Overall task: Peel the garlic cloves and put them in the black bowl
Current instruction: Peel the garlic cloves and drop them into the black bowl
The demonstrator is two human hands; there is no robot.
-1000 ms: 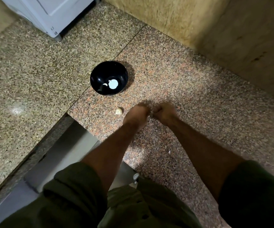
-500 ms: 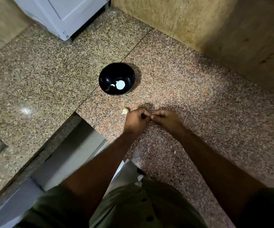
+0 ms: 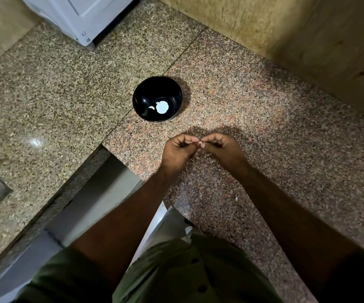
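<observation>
Speckled granite counter (image 3: pixel 253 101), L-shaped, meeting a tan wall at the far edge; white appliance (image 3: pixel 82 16) at the far left corner. Item: black bowl (image 3: pixel 157 99), standing on the counter just beyond the hands, probably set close so each finished clove is a short drop away. Contents: one pale curved peeled clove (image 3: pixel 151 108) beside a round white patch, likely a light reflection. Item: left hand (image 3: pixel 180 149) and right hand (image 3: pixel 222 147), raised together over the counter, fingers of both curled, tips meeting on a small pale garlic clove (image 3: pixel 199 142), mostly hidden between them; the two-sided pinch suits pulling skin away. Item: small white fleck (image 3: pixel 236 199) on the counter nearer the person, possibly skin.
</observation>
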